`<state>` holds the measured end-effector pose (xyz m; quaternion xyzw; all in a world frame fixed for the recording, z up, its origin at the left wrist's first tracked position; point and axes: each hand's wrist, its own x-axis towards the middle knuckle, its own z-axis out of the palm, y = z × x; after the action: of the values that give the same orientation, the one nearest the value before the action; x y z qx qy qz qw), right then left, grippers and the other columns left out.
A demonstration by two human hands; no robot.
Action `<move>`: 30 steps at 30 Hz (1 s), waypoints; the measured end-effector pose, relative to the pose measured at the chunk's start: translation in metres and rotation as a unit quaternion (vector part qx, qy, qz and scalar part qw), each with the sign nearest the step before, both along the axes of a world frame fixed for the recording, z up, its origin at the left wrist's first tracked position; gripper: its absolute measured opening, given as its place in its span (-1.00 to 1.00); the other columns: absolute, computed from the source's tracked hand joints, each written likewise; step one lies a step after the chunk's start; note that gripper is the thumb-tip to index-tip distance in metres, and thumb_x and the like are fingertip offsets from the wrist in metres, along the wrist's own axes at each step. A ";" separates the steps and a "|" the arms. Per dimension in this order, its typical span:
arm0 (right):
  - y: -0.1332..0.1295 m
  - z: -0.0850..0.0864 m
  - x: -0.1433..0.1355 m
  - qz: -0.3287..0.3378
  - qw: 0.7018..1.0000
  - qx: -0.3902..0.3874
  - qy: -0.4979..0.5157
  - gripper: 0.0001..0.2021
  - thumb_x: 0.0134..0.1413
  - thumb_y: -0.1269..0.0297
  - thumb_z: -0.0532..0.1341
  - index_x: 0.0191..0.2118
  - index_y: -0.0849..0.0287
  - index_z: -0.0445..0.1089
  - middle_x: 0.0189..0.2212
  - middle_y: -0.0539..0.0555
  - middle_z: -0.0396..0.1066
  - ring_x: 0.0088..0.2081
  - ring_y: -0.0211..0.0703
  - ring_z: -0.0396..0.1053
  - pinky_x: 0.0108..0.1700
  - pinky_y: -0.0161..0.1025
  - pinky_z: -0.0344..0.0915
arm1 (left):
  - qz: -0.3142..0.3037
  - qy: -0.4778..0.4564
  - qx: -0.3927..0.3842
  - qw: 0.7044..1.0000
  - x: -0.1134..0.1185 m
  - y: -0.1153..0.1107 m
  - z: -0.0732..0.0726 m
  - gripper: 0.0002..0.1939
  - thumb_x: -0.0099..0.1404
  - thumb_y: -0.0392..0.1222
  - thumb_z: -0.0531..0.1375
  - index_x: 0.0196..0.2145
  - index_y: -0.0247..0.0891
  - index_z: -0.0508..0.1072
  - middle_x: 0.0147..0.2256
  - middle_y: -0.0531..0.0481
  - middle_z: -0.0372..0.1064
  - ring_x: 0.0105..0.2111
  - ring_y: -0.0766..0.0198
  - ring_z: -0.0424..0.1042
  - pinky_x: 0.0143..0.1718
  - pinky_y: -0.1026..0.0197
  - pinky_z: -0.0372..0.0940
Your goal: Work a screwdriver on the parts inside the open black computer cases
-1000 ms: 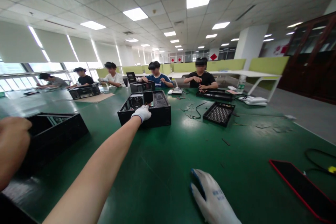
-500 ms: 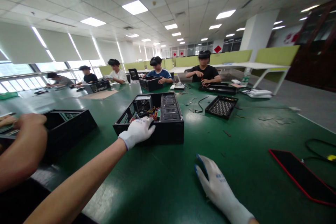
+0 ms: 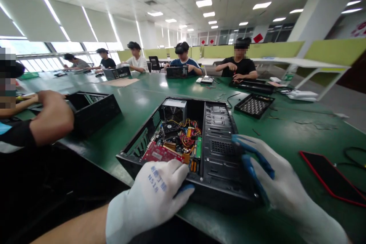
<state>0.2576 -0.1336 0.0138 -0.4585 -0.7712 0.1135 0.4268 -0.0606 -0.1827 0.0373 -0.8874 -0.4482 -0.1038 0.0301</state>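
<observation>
An open black computer case [image 3: 220,194] lies on its side in front of me, at the near table edge. Inside show a power supply [image 3: 175,110], a red card [image 3: 160,153], a cooling fan and tangled coloured wires [image 3: 192,137]. Wearing a white glove with blue fingertips, my left hand [image 3: 160,187] is closed over the case's near rim, fingers inside and thumb on the front. My gloved right hand [image 3: 265,164] is at the case's right side, thumb and fingers apart; whether it touches the case is hard to tell.
A person at left works on another black case [image 3: 94,112]. Several people sit across the green table [image 3: 143,93]. A dark panel with a studded inside [image 3: 254,105] lies beyond my right hand; a red-edged black slab [image 3: 331,179] and a cable [image 3: 351,160] lie at right.
My left hand has pulled the computer case towards me. My right hand has moved from over the bare table to the case's right side. The view has shifted too.
</observation>
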 end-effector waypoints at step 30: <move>-0.009 0.033 -0.043 0.216 0.928 0.021 -0.302 -0.77 0.44 0.18 0.15 -0.06 0.10 0.55 0.05 0.21 0.57 0.17 0.14 0.47 0.21 0.12 0.40 | -0.033 0.017 -0.006 0.999 0.002 -0.058 0.009 -0.71 0.43 0.12 0.22 -0.26 -0.14 0.39 -0.36 0.00 0.47 -0.50 0.15 0.45 -0.57 0.13 0.23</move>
<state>0.2149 -0.1422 0.0465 -0.2838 -0.9464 0.0425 0.1482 -0.0585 -0.2408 0.0461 -0.9038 -0.4183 -0.0864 0.0286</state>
